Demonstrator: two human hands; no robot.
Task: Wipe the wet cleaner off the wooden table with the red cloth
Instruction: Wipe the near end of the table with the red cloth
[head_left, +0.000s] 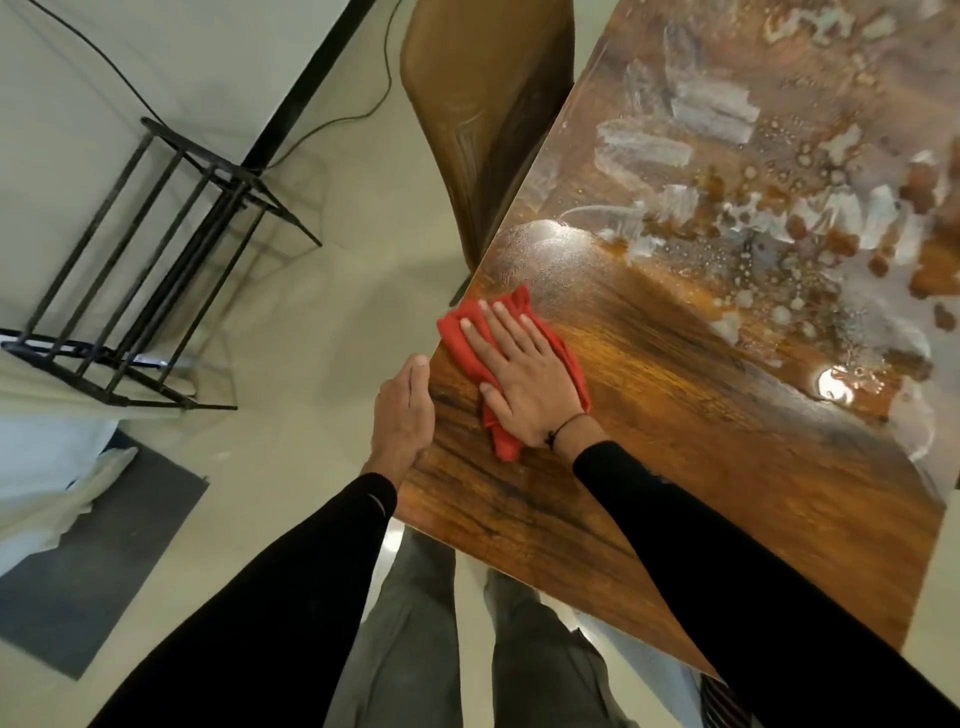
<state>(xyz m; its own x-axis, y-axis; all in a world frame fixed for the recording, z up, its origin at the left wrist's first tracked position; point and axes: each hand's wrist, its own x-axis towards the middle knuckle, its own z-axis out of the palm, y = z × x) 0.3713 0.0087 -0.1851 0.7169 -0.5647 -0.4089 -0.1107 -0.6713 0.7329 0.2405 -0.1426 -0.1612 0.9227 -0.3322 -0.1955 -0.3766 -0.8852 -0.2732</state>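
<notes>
The wooden table fills the right half of the head view. A crumpled red cloth lies near its left edge. My right hand presses flat on the cloth with straight fingers. My left hand rests against the table's left edge, fingers straight. White foamy cleaner covers the far part of the table, in streaks and bubbles. The near part under and around the cloth looks dark and shiny, without foam.
A brown chair stands pushed against the table's far left edge. A black metal rack stands on the pale floor at the left, with a dark mat below it. A black cable runs along the floor at the back.
</notes>
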